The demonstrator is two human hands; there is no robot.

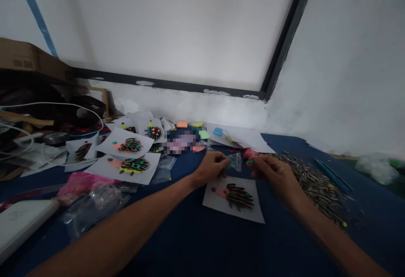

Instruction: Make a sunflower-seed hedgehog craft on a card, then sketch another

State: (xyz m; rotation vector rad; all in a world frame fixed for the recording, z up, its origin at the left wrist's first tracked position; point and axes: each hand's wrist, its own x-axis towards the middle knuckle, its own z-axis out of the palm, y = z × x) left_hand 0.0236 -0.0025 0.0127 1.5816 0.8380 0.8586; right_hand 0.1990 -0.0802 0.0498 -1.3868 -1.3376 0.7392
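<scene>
My left hand point(211, 169) is closed, its fingertips pinching a small clear plastic bag point(236, 162) with some green stuff in it. To the right, my right hand point(274, 172) pinches a tiny green piece point(250, 161), which looks like modelling clay, between thumb and finger. Below both hands a white paper card point(211, 201) lies on the blue table. On it is a hedgehog figure point(239, 196) with a pink face, dark nose and striped seed-like spines, with a green dot among them.
Striped seeds point(316, 184) lie heaped at the right, beside a blue tool point(333, 175). Several finished-looking hedgehog cards point(133, 169) overlap on the left. Nearer stand a pink bag point(84, 186), clear plastic wrapping point(95, 209) and a white box point(25, 224). White sheets point(249, 137) lie by the wall.
</scene>
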